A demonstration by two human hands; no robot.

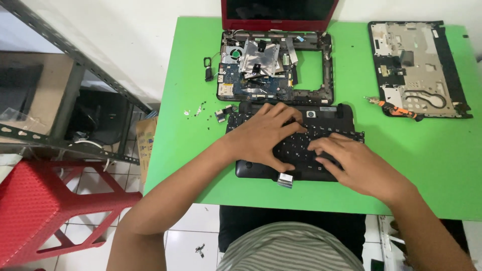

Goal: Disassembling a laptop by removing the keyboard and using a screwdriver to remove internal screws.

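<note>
A black laptop keyboard (296, 143) lies on a black palm-rest cover (326, 113) near the front of the green table (191, 150). My left hand (263, 135) lies flat on the keyboard's left half, fingers spread over the keys. My right hand (354, 165) presses on its right half, fingertips on the keys. A short ribbon cable end (285, 179) sticks out at the cover's front edge. Behind them stands an opened red laptop base (273, 65) with bare motherboard, fan and metal shields, its screen (278, 12) upright.
A detached inner laptop panel (416, 68) lies at the back right, with an orange-handled tool (396, 108) beside it. Small screws and parts (216, 113) are scattered left of the keyboard. A red plastic stool (45, 206) and a metal shelf frame (70, 90) stand left of the table.
</note>
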